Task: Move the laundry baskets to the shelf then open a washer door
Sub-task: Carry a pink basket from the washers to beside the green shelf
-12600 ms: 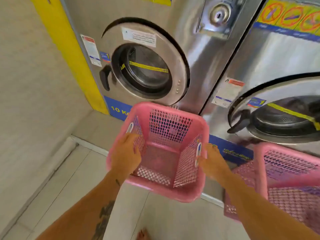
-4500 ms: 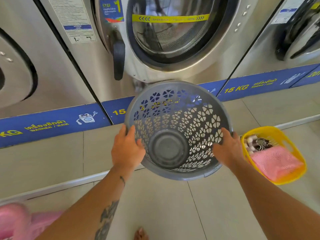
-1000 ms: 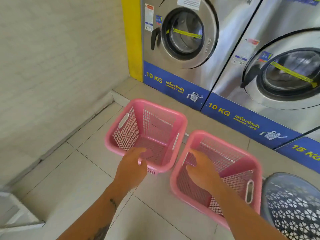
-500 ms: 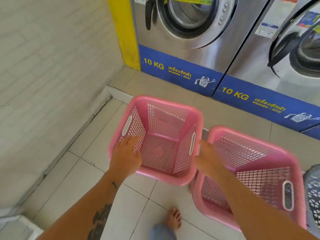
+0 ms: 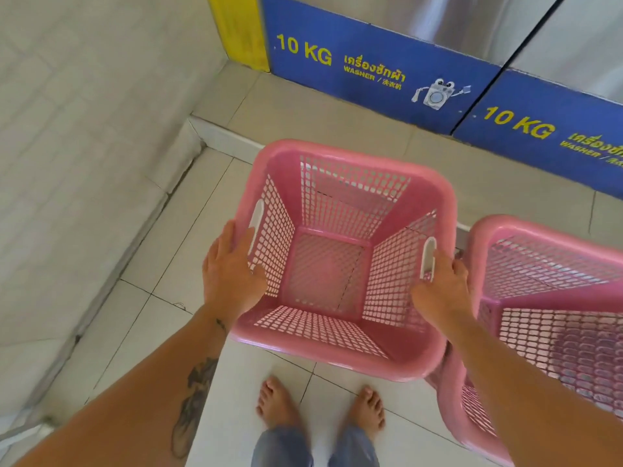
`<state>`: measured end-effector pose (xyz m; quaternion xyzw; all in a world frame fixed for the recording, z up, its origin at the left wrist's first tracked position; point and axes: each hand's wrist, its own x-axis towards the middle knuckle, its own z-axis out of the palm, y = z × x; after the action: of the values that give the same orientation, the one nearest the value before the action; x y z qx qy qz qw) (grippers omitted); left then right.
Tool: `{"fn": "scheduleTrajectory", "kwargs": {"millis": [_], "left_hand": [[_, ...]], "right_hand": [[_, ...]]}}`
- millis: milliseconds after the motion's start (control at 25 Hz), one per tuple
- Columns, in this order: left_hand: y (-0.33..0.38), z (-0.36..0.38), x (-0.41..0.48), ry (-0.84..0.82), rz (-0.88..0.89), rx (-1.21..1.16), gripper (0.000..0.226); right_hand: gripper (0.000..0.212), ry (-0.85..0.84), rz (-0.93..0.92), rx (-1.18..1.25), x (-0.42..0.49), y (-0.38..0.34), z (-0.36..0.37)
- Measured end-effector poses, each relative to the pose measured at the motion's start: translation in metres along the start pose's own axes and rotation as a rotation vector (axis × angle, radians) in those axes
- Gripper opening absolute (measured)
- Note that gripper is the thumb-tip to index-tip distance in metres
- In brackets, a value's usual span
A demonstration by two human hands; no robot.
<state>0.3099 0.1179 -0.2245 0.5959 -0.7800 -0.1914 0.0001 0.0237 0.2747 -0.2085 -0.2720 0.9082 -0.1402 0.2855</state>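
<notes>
A square pink mesh laundry basket is held above the tiled floor in front of me. My left hand grips its left rim beside the white handle slot. On the opposite rim, my right hand holds on at the other handle slot. The basket holds nothing. A second pink basket stands on the floor at the right, partly behind my right forearm. Only the blue "10 KG" bases of two washers show at the top; their doors are out of view.
A white tiled wall runs along the left, with a raised tile step under the washers. A yellow post stands at the washer row's left end. My bare feet stand just below the held basket.
Both hands have closed on the left pink basket's rims and the basket has come up toward me. The view has tilted down, so the washer doors and the grey basket have left the frame.
</notes>
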Motion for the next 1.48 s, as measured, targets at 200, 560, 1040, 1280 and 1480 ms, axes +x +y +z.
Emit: {"fn": "scheduleTrajectory", "kwargs": {"millis": [200, 560, 1040, 1280, 1480], "left_hand": [[-0.029, 0.011, 0.025, 0.075, 0.003, -0.259, 0.055], [-0.055, -0.096, -0.033, 0.167, -0.151, -0.335, 0.058], [-0.017, -0.241, -0.295, 0.520, -0.375, -0.302, 0.042], [0.033, -0.255, -0.469, 0.712, -0.623, -0.315, 0.044], [0.034, -0.243, -0.613, 0.828, -0.855, -0.292, 0.043]], "right_hand": [[0.068, 0.222, -0.073, -0.022, -0.005, 0.005, 0.011], [0.064, 0.235, -0.269, -0.025, -0.069, -0.058, -0.042], [0.054, 0.122, -0.772, 0.024, -0.195, -0.096, -0.191], [0.051, -0.010, -1.014, 0.026, -0.277, -0.088, -0.230], [0.047, -0.179, -1.212, -0.023, -0.366, -0.087, -0.213]]}}
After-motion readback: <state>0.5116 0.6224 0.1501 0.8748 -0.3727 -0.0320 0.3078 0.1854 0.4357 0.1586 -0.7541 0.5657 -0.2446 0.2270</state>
